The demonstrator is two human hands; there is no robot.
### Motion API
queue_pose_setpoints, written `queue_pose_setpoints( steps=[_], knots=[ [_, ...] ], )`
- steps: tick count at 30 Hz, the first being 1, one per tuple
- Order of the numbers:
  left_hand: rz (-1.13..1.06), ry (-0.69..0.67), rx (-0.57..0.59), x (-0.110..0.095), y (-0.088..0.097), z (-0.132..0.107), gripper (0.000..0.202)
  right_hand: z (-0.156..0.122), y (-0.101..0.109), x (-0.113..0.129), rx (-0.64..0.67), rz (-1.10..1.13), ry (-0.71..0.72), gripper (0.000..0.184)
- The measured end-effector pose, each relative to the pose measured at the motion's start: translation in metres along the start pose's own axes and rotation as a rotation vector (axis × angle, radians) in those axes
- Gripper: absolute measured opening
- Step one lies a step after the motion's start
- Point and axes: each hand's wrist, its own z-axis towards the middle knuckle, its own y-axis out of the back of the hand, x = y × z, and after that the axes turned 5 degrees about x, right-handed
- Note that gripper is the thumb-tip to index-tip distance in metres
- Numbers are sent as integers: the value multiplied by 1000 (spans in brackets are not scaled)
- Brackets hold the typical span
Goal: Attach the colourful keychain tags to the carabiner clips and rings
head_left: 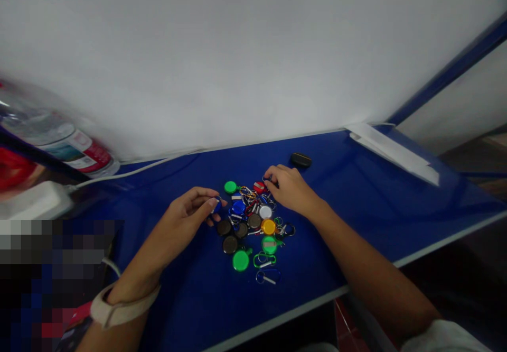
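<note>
A loose heap of round plastic key tags with coloured carabiner clips (249, 220) lies in the middle of the blue table (336, 183). The tags are green, brown, blue, white, red and yellow. My left hand (186, 209) pinches a small blue tag (216, 204) between thumb and fingers, just left of the heap. My right hand (289, 188) rests at the heap's far edge, its fingertips on a dark clip (269, 181) beside a red tag (259, 186). What those fingers grip is partly hidden.
A black oval case (301, 160) lies beyond my right hand. A plastic water bottle (59, 140) and a white cord (127, 172) sit at the far left. A white sheet (396, 151) lies at the far right corner, against a white wall.
</note>
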Motion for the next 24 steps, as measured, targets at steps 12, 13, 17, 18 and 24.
queue_pose_setpoints(
  steps=[12, 13, 17, 18, 24],
  knots=[
    [-22, 22, 44, 0, 2, -1, 48, -1, 1, 0, -39, -83, -45, 17],
    [-22, 22, 51, 0, 2, -2, 48, -1, 0, 0, -32, -74, -40, 16],
    [-51, 23, 64, -1, 2, -1, 49, 0, 0, 0, -14, -46, -33, 8],
    [-65, 23, 63, -1, 2, -1, 50, 1, 0, 0, -11, -41, -35, 7],
    [-105, 25, 38, -2, 1, -1, 50, 2, 0, 0, 19, -39, -30, 10]
  ],
)
